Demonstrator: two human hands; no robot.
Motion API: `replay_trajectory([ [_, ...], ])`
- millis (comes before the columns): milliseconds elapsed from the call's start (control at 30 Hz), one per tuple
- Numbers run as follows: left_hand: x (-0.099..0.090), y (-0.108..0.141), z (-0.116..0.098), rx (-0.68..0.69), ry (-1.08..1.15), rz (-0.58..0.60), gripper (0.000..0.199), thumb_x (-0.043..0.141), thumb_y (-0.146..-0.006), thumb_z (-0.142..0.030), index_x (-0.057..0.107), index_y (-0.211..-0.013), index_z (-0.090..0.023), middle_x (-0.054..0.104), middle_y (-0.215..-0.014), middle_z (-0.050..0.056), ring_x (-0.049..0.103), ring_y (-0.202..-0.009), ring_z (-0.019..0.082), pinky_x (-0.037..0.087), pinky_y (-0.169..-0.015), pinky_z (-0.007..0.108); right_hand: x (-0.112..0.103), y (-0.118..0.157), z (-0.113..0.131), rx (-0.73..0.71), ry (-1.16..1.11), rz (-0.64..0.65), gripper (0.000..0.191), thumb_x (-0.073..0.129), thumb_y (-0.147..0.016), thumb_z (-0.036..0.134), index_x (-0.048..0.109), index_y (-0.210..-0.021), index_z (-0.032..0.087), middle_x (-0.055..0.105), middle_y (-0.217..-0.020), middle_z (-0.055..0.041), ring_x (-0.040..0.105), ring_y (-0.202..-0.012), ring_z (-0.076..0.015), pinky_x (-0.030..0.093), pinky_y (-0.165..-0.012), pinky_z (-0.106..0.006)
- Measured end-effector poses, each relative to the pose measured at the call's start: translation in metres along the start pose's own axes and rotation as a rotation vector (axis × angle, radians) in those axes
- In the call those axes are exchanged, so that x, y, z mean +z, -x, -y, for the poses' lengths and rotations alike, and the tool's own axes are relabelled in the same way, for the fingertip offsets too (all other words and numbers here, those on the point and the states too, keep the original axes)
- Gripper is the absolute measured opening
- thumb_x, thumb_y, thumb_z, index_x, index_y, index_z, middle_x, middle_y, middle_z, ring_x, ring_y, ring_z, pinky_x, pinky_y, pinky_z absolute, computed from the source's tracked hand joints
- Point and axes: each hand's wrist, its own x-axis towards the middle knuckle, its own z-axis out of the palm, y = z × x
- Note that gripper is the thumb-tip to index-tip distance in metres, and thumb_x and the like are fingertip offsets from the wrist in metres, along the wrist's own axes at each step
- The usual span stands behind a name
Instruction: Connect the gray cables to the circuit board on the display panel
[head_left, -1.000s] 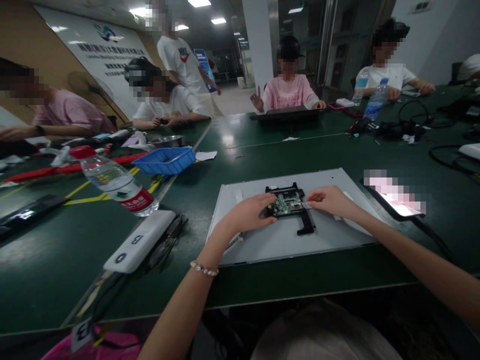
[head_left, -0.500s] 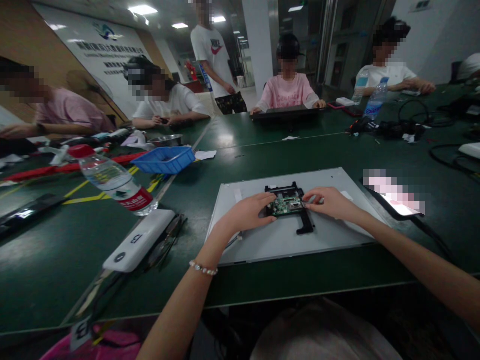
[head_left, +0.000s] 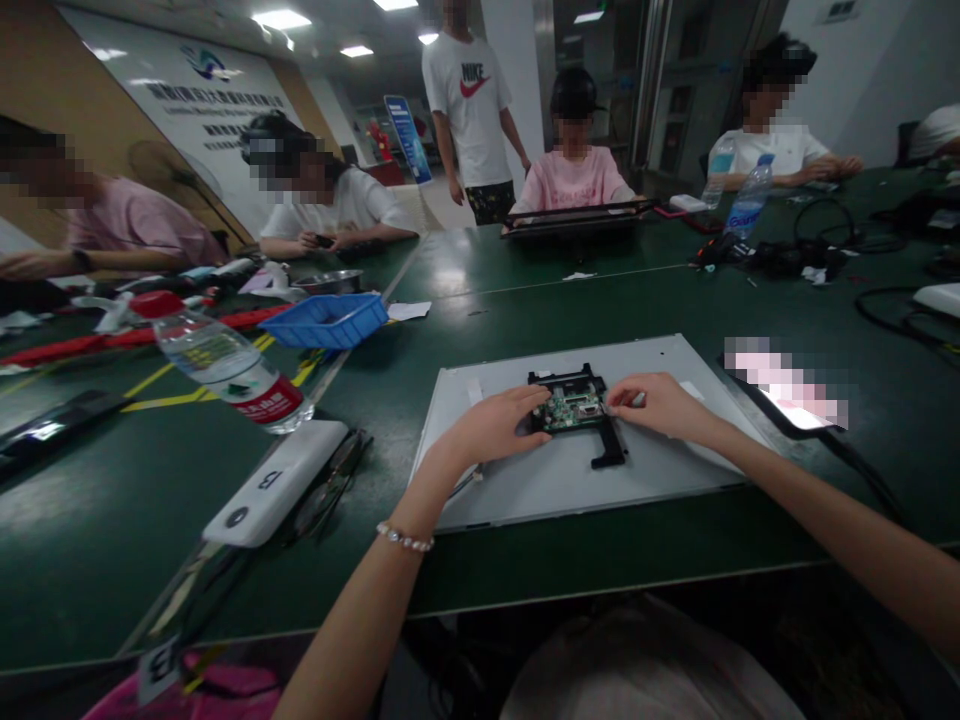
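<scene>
A grey-white flat panel [head_left: 517, 490] lies on the green table in front of me. On it sits a black bracket [head_left: 611, 445] carrying a green circuit board [head_left: 571, 408]. My left hand [head_left: 502, 425] rests at the board's left edge, thumb and fingers on either side of its corner, gripping it. At the right edge of the board, my right hand [head_left: 649, 403] has its fingers pinched together; what lies between the fingertips is too small to make out. A thin cable end [head_left: 471, 480] shows beneath my left wrist.
Left of the panel are a white power bank [head_left: 277, 485], glasses [head_left: 330, 490], a water bottle [head_left: 229, 365] and a blue tray [head_left: 330, 322]. A phone [head_left: 787, 395] with a cable lies on the right. Several people sit around the table; one person stands behind.
Both my hands have stayed almost still at the board. The standing person has shifted right and straightened, and the person opposite has tilted a dark panel slightly.
</scene>
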Motion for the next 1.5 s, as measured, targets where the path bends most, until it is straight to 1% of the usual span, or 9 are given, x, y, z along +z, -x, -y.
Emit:
replay_trajectory([
  [500, -0.005, 0.002, 0.001, 0.031, 0.084, -0.047, 0.059, 0.053, -0.086, -0.046, 0.039, -0.138, -0.021, 0.043, -0.142, 0.008, 0.042, -0.129, 0.023, 0.033, -0.109, 0.037, -0.007, 0.0, 0.01, -0.064, 0.017, -0.007, 0.017, 0.057, -0.082, 0.026, 0.069, -0.093, 0.021, 0.068, -0.094, -0.0041, 0.062, -0.082, -0.0164, 0.049, -0.067, -0.029],
  [667, -0.018, 0.007, 0.018, -0.081, 0.093, -0.308, 0.047, 0.046, -0.091, -0.041, 0.044, -0.134, -0.021, 0.048, -0.136, 0.008, 0.043, -0.126, 0.021, 0.033, -0.108, 0.038, -0.009, -0.001, 0.005, -0.053, 0.001, -0.106, 0.02, 0.055, -0.083, 0.025, 0.07, -0.095, 0.021, 0.069, -0.096, -0.0044, 0.062, -0.084, -0.0175, 0.05, -0.067, -0.03],
  [800, -0.014, 0.013, 0.044, -0.288, 0.043, -0.461, 0.038, 0.047, -0.088, -0.034, 0.054, -0.123, -0.019, 0.055, -0.118, 0.008, 0.057, -0.1, 0.021, 0.044, -0.094, 0.037, -0.008, 0.0, 0.006, -0.069, 0.004, -0.105, 0.021, 0.053, -0.083, 0.024, 0.07, -0.096, 0.021, 0.068, -0.096, -0.0045, 0.062, -0.084, -0.0174, 0.05, -0.068, -0.031],
  [900, -0.007, 0.018, 0.063, -0.377, 0.062, -0.447, 0.038, 0.051, -0.084, -0.033, 0.057, -0.118, -0.018, 0.056, -0.11, 0.008, 0.059, -0.081, 0.017, 0.048, -0.083, 0.034, -0.006, 0.0, 0.006, -0.08, 0.017, -0.085, 0.02, 0.053, -0.084, 0.024, 0.07, -0.095, 0.021, 0.068, -0.096, -0.0043, 0.061, -0.084, -0.0169, 0.05, -0.068, -0.03],
  [1000, -0.001, 0.021, 0.076, -0.419, 0.105, -0.375, 0.039, 0.053, -0.079, -0.034, 0.06, -0.114, -0.016, 0.059, -0.103, 0.007, 0.058, -0.074, 0.016, 0.048, -0.079, 0.032, -0.004, 0.0, 0.004, -0.089, 0.024, -0.07, 0.02, 0.053, -0.084, 0.024, 0.07, -0.094, 0.021, 0.068, -0.095, -0.0041, 0.061, -0.083, -0.0166, 0.05, -0.068, -0.03],
  [1133, -0.001, 0.022, 0.08, -0.423, 0.133, -0.251, 0.033, 0.053, -0.075, -0.029, 0.065, -0.104, -0.016, 0.064, -0.095, 0.007, 0.059, -0.073, 0.017, 0.046, -0.077, 0.03, -0.004, 0.0, 0.003, -0.09, 0.026, -0.058, 0.019, 0.053, -0.084, 0.023, 0.07, -0.094, 0.022, 0.068, -0.095, -0.0041, 0.061, -0.084, -0.0168, 0.05, -0.069, -0.031],
  [1267, -0.005, 0.021, 0.078, -0.47, 0.201, -0.256, 0.025, 0.053, -0.074, -0.026, 0.067, -0.093, -0.017, 0.066, -0.083, 0.005, 0.06, -0.076, 0.018, 0.046, -0.074, 0.029, -0.005, 0.001, 0.007, -0.074, 0.03, -0.048, 0.02, 0.053, -0.084, 0.022, 0.069, -0.095, 0.022, 0.068, -0.096, -0.0046, 0.061, -0.086, -0.0179, 0.05, -0.072, -0.033],
  [1367, -0.014, 0.025, 0.075, -0.491, 0.418, -0.277, 0.024, 0.057, -0.075, -0.034, 0.067, -0.084, -0.015, 0.064, -0.073, 0.004, 0.058, -0.07, 0.017, 0.047, -0.07, 0.028, -0.006, 0.001, 0.008, -0.075, 0.039, -0.052, 0.02, 0.053, -0.085, 0.023, 0.069, -0.096, 0.021, 0.068, -0.097, -0.0045, 0.062, -0.086, -0.0178, 0.05, -0.072, -0.032],
  [1500, -0.028, 0.034, 0.07, -0.449, 0.791, -0.324, 0.034, 0.063, -0.073, -0.045, 0.065, -0.084, -0.014, 0.061, -0.078, 0.003, 0.056, -0.071, 0.013, 0.048, -0.066, 0.025, -0.006, 0.0, 0.008, -0.077, 0.043, -0.076, 0.019, 0.052, -0.085, 0.023, 0.069, -0.094, 0.021, 0.068, -0.095, -0.0043, 0.062, -0.085, -0.0173, 0.05, -0.07, -0.031],
])
